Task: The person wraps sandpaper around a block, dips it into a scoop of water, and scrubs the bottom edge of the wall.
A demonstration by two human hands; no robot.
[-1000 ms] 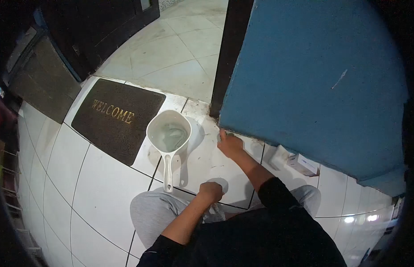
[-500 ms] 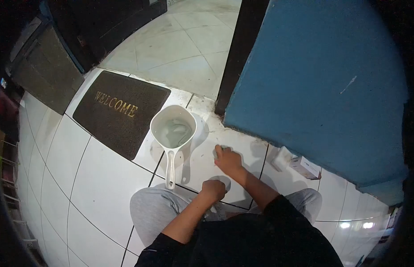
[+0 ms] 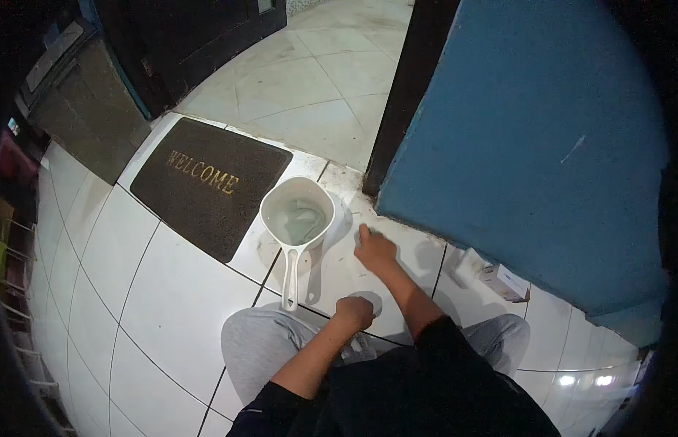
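Note:
My left hand point(image 3: 355, 313) is closed in a fist low over the white tiles, near my lap; what it holds, if anything, is hidden. Farther forward, my right hand point(image 3: 375, 250) is down at the tiled floor with its fingers curled together, near the foot of the blue wall. Anything under its fingertips is too small to make out. To the left of my hands stands a white dipper point(image 3: 297, 213) with water and a pale, soft-looking thing in it, its handle pointing toward me.
A dark doormat point(image 3: 211, 186) reading WELCOME lies left of the dipper, before an open doorway. The blue wall point(image 3: 528, 146) rises on the right. At its foot are a small box point(image 3: 506, 282) and a white object point(image 3: 470, 268). My grey-clad knees flank my arms.
My right hand moved back from the wall corner, then slightly forward again across the tile. My left hand stayed closed in nearly the same place. The camera view shifted somewhat.

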